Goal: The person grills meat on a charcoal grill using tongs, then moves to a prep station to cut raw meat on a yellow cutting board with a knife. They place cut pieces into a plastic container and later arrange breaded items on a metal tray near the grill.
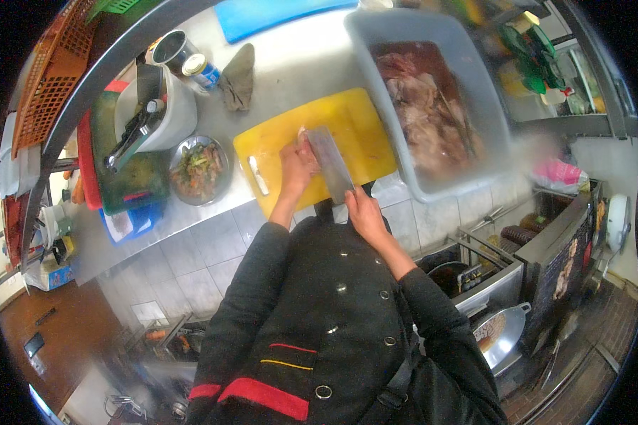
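A yellow cutting board [351,114] lies at the near edge of a steel counter, with a handle slot at its left end. My left hand [296,167] presses a piece of raw meat [307,146] onto the board; the fingers cover part of it. In my right hand [364,212] is the handle of a cleaver [330,159]. Its broad blade points away from me, just right of the meat; whether it touches the meat I cannot tell. Right of the board stands a large grey plastic tub [489,122] with raw meat pieces [414,106] inside.
Left of the board are a metal bowl of chopped food [199,170], a white container with utensils [178,114] and stacked cutting boards [133,183]. Behind stand a can [207,74], a crumpled dark cloth [238,79] and a blue board [282,16]. A wok [502,332] sits lower right.
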Available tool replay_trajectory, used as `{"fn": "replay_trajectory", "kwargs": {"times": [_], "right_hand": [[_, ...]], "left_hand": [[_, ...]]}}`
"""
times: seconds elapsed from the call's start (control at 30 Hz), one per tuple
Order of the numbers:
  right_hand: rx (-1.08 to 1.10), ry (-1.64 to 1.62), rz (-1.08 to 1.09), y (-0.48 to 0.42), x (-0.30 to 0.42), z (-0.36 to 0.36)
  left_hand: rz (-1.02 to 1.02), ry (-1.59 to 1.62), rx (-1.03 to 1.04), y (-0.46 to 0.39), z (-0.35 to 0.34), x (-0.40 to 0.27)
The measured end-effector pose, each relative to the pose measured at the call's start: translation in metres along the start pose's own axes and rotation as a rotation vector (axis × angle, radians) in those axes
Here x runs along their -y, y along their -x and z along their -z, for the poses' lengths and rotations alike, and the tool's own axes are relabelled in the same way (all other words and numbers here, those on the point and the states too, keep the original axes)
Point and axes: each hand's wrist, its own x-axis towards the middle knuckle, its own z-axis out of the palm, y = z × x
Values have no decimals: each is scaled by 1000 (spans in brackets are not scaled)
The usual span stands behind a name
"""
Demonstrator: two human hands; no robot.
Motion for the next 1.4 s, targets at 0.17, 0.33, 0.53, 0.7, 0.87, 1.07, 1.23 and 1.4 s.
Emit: {"fn": "replay_trajectory", "kwargs": {"times": [0.17, 0.33, 0.53, 0.7, 0.87, 1.07, 1.23, 1.4], "right_hand": [[40, 73, -54, 26, 3, 19], [-55, 62, -90, 33, 5, 43], [-21, 114, 1, 2, 18, 62], [-61, 212, 53, -4, 20, 64], [-10, 295, 4, -5, 52, 63], [-61, 372, 12, -16, 48, 64], [-79, 333, 32, -28, 32, 68], [-68, 270, 8, -35, 28, 64]], "left_hand": [[-155, -85, -55, -2, -1, 8], [88, -201, 161, -6, 16, -9], [-101, -604, 27, -6, 29, -36], [-221, -672, -9, -13, 34, -48], [-288, -689, -32, -14, 32, -39], [-320, -647, -80, -29, 9, -38], [-243, -587, -213, -23, -2, -39], [-269, -495, -161, -10, 12, -41]]}}
